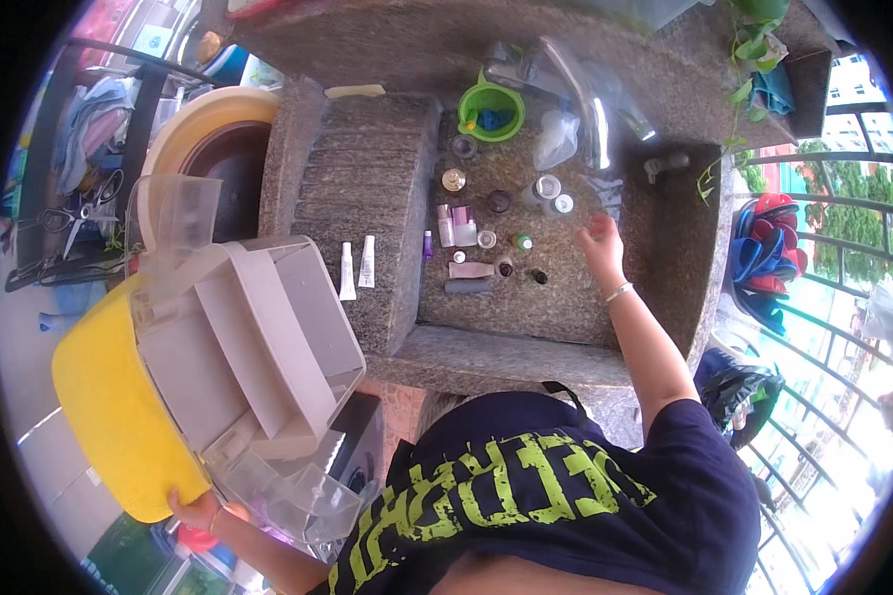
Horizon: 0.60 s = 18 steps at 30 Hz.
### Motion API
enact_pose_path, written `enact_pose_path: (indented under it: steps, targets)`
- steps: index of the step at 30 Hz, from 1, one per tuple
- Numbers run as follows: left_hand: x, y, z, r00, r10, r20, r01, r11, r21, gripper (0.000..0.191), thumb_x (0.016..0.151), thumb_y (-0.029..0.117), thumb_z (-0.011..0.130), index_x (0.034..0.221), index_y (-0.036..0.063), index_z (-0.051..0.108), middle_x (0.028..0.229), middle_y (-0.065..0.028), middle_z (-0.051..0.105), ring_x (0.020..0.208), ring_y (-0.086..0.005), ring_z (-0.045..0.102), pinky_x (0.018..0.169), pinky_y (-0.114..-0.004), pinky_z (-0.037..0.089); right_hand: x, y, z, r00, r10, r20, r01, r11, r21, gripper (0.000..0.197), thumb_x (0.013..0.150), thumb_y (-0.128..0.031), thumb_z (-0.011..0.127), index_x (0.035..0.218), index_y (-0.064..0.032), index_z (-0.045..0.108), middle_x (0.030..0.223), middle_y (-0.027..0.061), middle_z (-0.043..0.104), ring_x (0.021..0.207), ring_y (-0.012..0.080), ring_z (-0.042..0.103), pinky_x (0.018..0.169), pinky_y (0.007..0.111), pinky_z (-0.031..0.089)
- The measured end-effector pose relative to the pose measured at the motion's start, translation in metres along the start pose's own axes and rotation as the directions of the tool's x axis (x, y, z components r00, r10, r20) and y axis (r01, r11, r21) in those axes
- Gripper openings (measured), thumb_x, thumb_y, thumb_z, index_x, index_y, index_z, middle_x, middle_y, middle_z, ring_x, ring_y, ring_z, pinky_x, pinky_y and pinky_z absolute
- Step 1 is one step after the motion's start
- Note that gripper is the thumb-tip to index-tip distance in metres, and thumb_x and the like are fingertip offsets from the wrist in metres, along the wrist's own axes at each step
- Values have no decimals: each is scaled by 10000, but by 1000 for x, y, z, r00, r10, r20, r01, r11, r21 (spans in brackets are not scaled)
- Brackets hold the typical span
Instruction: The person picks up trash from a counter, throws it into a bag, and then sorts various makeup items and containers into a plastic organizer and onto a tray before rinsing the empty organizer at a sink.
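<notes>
At the left, my left hand grips the lower edge of a yellow panel on a pale plastic organizer box with compartments and clear flaps. My right hand is over the right part of a stone sink, its fingers curled; whether it holds anything I cannot tell. To its left in the sink lie several cosmetic bottles and jars, among them a clear jar, a purple-white bottle, a pink tube and a grey tube. Two white tubes lie on the ribbed stone ledge.
A green plastic basket with a blue item inside is near the chrome faucet. A clear plastic bag lies beside it. Left of the ledge is a large round basin; scissors hang further left. Slippers hang on the right railing.
</notes>
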State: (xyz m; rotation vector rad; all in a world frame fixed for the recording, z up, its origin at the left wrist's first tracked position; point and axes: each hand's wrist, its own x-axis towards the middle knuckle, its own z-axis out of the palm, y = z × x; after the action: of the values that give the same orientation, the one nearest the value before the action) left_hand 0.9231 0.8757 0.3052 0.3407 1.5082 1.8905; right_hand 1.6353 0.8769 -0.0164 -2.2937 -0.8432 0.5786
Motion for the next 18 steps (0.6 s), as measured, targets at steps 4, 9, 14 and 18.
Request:
enact_pose_path:
  steps: [4, 9, 14, 18]
  targets:
    - [1, 4, 4, 994, 35, -107, -39, 999, -29, 515, 671, 48, 519, 1173, -30, 435, 1185, -196, 480, 1129, -373, 426, 965, -523, 323, 8, -3, 4, 995, 21, -102, 1, 978, 210, 239, 770, -214, 599, 919, -31, 556, 741, 76, 574, 667, 185, 540, 656, 291, 450]
    - [3, 8, -1, 979, 79, -190, -82, 997, -8, 512, 670, 27, 512, 1174, -26, 437, 1199, -186, 472, 1130, -377, 423, 973, -534, 308, 33, -120, -73, 990, 139, 21, -100, 595, 798, 500, 914, -409, 361, 846, 16, 616, 780, 103, 631, 723, 151, 590, 658, 257, 439]
    - [-3, 6, 2, 995, 3, -100, -10, 998, -64, 543, 653, 27, 511, 1187, -15, 427, 1211, -198, 459, 1146, -388, 402, 988, -546, 281, 65, -181, -111, 964, 26, 265, -249, 444, 861, 579, 897, -481, 308, 981, 44, 537, 898, 167, 630, 825, 223, 605, 771, 303, 423]
    - [-15, -1, 23, 987, 63, -146, -67, 997, -23, 566, 642, 26, 506, 1199, -22, 411, 1227, -208, 443, 1161, -404, 382, 989, -564, 269, 69, -211, -121, 966, -84, 246, -183, 450, 874, 483, 895, -435, 375, 980, 21, 510, 985, 174, 610, 848, 236, 595, 772, 308, 412]
